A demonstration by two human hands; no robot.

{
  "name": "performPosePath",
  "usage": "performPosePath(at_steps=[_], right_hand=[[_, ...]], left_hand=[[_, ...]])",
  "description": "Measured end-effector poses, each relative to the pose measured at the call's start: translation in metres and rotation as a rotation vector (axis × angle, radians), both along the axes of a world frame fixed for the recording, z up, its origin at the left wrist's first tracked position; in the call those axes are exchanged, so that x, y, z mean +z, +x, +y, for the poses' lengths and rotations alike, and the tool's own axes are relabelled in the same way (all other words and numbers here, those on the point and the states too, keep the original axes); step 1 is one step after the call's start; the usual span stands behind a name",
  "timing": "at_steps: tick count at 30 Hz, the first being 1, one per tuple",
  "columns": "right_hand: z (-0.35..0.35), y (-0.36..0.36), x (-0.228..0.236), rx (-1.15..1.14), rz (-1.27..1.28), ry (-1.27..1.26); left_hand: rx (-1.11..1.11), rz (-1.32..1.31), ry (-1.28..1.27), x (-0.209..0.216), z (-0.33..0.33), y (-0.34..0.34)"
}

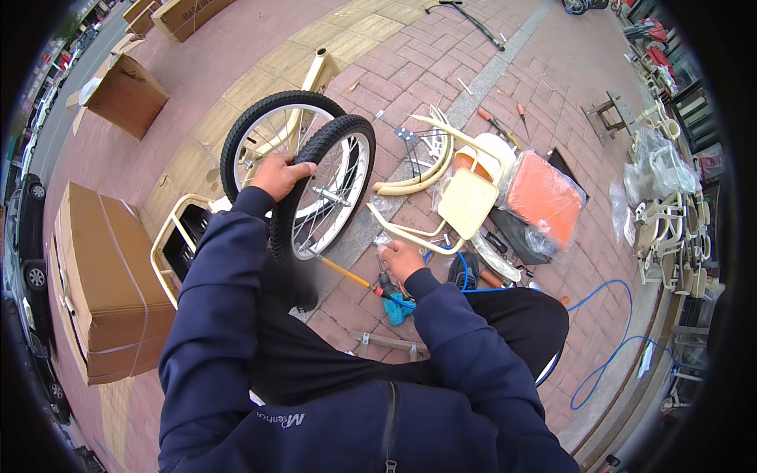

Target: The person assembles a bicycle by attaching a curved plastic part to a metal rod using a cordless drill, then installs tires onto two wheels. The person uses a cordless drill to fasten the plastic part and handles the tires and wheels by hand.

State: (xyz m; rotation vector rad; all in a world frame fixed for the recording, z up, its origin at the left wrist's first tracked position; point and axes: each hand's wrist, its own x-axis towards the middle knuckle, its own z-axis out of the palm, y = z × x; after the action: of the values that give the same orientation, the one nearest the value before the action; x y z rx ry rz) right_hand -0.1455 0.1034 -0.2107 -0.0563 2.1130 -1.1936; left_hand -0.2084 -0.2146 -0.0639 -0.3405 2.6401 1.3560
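Observation:
My left hand (276, 175) is closed round the black knobby tyre of a loose bicycle wheel (364, 169), its thumb on the tread. That wheel stands upright just in front of a second wheel (236, 134) beside the cream bicycle frame (317, 75). A yellow-orange tube (347, 273) reaches from low on the held wheel toward a teal power drill (398, 309). Above the drill, my right hand (400, 258) has its fingers bent together near a small pale piece; what they hold, if anything, I cannot make out.
Cream mudguards (418, 183), a cream metal rack (467, 206) and an orange-red wrapped pad (544, 199) lie to the right. A blue hose (607, 284) curls over the paving. Large cardboard boxes (110, 284) stand left. A floor pump (477, 24) lies at the far side.

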Motion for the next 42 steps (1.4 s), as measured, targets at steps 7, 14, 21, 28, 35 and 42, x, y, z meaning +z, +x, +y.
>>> performPosePath(at_steps=[7, 14, 21, 28, 35, 42], right_hand=[[-0.034, 0.095, -0.094, 0.321, 0.339, 0.367], [-0.061, 0.062, -0.085, 0.408, 0.097, 0.187], [-0.039, 0.037, -0.034, 0.162, 0.274, 0.323], [-0.011, -0.014, 0.074, 0.082, 0.410, 0.076], [0.045, -0.015, 0.215, 0.385, 0.673, 0.133], [0.322, 0.036, 0.211, -0.521, 0.798, 0.150]], left_hand=[[-0.002, 0.065, -0.365, 0.009, -0.006, -0.008], [-0.027, 0.004, -0.317, 0.015, -0.029, -0.025], [0.098, 0.251, -0.509, -0.023, -0.064, -0.041], [-0.210, -0.126, -0.254, 0.020, -0.009, -0.042], [-0.305, 0.057, 0.943, 0.067, 0.152, 0.029], [-0.337, 0.278, 0.573, 0.058, 0.163, 0.043]])
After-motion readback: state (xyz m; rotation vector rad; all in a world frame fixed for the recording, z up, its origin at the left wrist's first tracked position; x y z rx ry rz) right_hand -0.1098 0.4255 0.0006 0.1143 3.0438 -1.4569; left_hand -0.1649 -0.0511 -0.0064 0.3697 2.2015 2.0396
